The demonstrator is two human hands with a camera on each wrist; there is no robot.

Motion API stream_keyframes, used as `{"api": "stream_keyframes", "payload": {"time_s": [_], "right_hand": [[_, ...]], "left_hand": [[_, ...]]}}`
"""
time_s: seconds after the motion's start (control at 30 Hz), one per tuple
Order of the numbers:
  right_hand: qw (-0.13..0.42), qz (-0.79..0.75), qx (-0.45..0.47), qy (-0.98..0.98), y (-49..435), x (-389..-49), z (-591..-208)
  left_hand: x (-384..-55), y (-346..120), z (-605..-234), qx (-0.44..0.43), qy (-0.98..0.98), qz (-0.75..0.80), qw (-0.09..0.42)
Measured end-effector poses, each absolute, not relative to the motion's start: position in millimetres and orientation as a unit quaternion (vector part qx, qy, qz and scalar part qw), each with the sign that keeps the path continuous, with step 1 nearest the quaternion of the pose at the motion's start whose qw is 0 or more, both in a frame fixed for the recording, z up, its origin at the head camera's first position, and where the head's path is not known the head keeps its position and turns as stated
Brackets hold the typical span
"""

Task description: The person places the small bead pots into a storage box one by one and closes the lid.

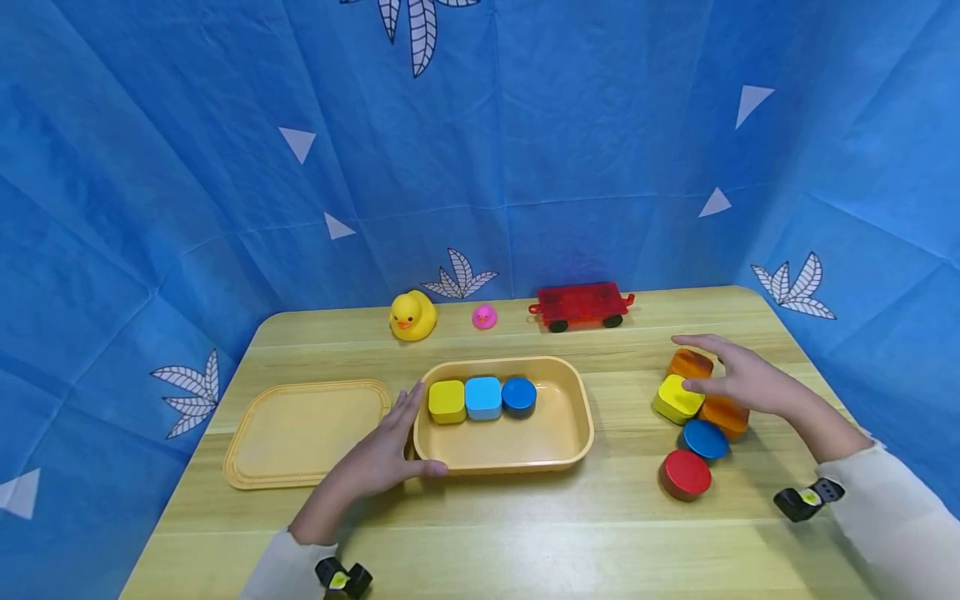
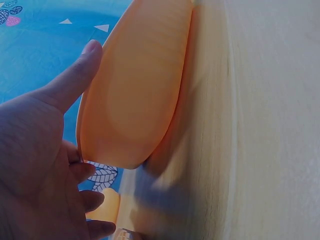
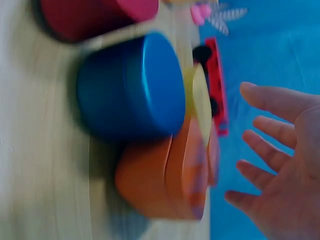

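My left hand (image 1: pixel 390 446) rests at the left end of a tan plastic box (image 1: pixel 510 461). Its thumb lies along the front side and the other fingers reach along the left wall; in the left wrist view the box (image 2: pixel 135 85) stands beside the thumb. Inside are a yellow rounded-square block (image 1: pixel 447 402), a light blue one (image 1: pixel 483 398) and a dark blue round one (image 1: pixel 519 397). Over a cluster at the right hovers my right hand (image 1: pixel 750 382), fingers spread and holding nothing. Beneath it are a yellow block (image 1: pixel 675 402) and two orange blocks (image 1: pixel 724 417).
A blue round block (image 3: pixel 130 87) and a red round block (image 1: pixel 686 476) lie in front of the orange ones. Left of the box is a flat tan lid (image 1: pixel 307 433). Along the back stand a yellow duck (image 1: pixel 413 316), a small pink duck (image 1: pixel 484 317) and a red wheeled cart (image 1: pixel 579 305).
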State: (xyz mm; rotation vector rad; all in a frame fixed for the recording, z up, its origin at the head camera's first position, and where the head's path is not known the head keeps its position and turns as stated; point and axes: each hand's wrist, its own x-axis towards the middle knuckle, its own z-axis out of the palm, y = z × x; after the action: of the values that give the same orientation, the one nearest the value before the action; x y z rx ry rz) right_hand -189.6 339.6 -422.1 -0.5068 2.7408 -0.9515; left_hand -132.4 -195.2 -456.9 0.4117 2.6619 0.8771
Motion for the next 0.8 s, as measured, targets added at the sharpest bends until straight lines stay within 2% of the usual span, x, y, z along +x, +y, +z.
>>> {"api": "stream_keyframes", "payload": {"time_s": [0.53,0.8], "right_hand": [[0.227,-0.433,-0.153,0.859,389.8,-220.9,-450.5],[0.265,-0.463,-0.172,0.828,394.7,-231.8,-448.6]], "left_hand": [[-131.6,-194.1,-453.7,0.141,0.928,0.306,0.156],[-131.6,-194.4,-454.3,0.140,0.929,0.304,0.155]]}}
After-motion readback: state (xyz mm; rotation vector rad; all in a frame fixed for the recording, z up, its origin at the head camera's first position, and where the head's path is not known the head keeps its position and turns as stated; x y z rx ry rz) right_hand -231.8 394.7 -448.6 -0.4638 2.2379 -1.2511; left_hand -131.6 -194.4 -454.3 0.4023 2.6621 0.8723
